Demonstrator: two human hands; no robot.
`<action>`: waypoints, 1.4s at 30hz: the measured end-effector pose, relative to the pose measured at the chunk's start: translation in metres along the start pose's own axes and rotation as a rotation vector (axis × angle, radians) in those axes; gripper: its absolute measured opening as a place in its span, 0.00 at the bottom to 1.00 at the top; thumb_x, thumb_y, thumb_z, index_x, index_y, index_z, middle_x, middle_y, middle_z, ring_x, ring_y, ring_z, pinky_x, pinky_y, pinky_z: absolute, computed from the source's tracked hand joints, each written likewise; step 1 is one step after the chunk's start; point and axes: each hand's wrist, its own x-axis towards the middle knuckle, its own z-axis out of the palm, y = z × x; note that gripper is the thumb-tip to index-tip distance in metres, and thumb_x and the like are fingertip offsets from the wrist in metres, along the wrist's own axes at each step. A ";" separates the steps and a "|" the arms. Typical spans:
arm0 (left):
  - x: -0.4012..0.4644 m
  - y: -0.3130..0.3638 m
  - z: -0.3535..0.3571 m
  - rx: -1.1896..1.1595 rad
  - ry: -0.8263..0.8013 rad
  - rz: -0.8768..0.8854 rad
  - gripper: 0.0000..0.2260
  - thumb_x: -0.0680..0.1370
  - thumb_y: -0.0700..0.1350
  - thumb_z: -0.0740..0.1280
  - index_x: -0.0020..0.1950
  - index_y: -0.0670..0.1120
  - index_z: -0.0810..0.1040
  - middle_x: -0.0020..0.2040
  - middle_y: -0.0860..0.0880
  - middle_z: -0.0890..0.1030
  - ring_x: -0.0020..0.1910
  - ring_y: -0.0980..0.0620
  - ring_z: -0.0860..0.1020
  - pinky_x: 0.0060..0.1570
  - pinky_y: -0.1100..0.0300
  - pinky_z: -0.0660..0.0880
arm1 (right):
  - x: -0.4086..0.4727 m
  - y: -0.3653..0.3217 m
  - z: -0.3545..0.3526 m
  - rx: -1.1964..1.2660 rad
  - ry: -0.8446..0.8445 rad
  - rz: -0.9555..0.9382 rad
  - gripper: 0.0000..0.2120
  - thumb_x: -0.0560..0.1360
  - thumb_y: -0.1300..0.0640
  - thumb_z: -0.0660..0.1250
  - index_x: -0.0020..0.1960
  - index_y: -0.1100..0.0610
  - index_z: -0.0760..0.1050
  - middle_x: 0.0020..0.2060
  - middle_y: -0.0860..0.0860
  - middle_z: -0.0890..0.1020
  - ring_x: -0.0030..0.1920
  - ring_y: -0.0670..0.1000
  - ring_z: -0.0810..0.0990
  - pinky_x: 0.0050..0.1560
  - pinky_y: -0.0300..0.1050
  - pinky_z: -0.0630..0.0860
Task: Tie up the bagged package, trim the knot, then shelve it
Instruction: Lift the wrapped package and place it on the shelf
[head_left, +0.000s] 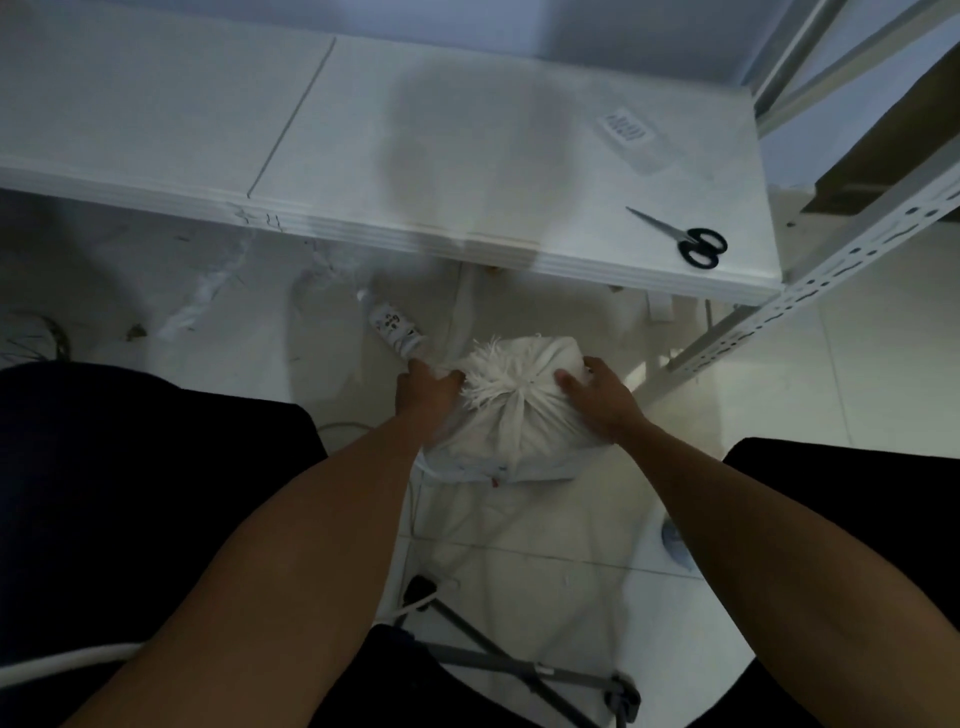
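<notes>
Both forearms were left bare, no sleeves being seen. No rings, watch or gloves were worn on the left hand (428, 392) or right hand (600, 397). The legs were clad in dark trousers (130, 467).

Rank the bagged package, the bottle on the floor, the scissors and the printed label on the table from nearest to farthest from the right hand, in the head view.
From the right hand:
1. Bagged package, under the hand, on the floor.
2. Bottle, on the floor, beyond the left hand.
3. Scissors, on the table's near right corner.
4. Printed label, farther back on the table's right side.
</notes>
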 end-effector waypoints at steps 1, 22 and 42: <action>0.002 -0.003 0.004 -0.015 -0.026 -0.050 0.33 0.76 0.57 0.66 0.74 0.40 0.61 0.70 0.36 0.69 0.67 0.37 0.71 0.61 0.52 0.69 | 0.002 0.002 0.001 0.003 -0.023 0.006 0.34 0.77 0.38 0.64 0.73 0.59 0.66 0.68 0.58 0.75 0.66 0.60 0.75 0.65 0.51 0.70; -0.006 0.027 -0.021 -0.340 -0.228 -0.112 0.56 0.53 0.78 0.69 0.72 0.44 0.71 0.68 0.45 0.76 0.63 0.44 0.77 0.66 0.49 0.72 | -0.017 -0.019 -0.044 0.567 0.000 0.163 0.37 0.69 0.33 0.70 0.68 0.58 0.75 0.61 0.52 0.80 0.58 0.55 0.79 0.64 0.51 0.74; -0.160 0.239 -0.164 -0.316 -0.260 0.259 0.22 0.75 0.65 0.63 0.55 0.47 0.77 0.50 0.45 0.80 0.47 0.45 0.79 0.54 0.50 0.79 | -0.124 -0.149 -0.229 0.728 0.002 -0.140 0.38 0.68 0.22 0.59 0.65 0.47 0.77 0.59 0.53 0.84 0.58 0.58 0.83 0.64 0.60 0.76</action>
